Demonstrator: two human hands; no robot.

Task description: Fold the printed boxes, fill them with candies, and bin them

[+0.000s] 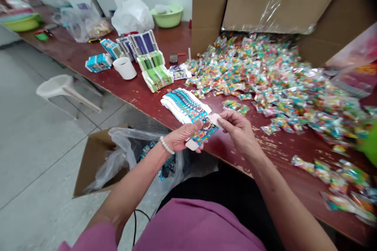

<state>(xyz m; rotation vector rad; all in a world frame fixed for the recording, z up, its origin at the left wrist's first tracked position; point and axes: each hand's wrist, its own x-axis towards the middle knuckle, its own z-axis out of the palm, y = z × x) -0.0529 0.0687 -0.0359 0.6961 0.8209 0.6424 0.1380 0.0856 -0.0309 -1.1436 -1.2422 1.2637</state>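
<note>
My left hand (185, 136), with a white bead bracelet on the wrist, grips one small flat printed carton (204, 131) from below. My right hand (239, 129) pinches the carton's white end flap at the upper right. Both hands hover over the near edge of the dark red table (147, 98). Just beyond them lies a fanned stack of the same flat blue cartons (184, 106). A large heap of small colourful wrapped packets (273, 74) spills across the table to the right.
A big cardboard box (265, 4) lies open behind the heap. Green flat cartons (155, 71), blue and purple cartons (129, 47), a white cup (125, 68) and a green bowl (167, 16) sit further back. A plastic-lined box (97, 160) and white stool (59, 86) stand on the floor.
</note>
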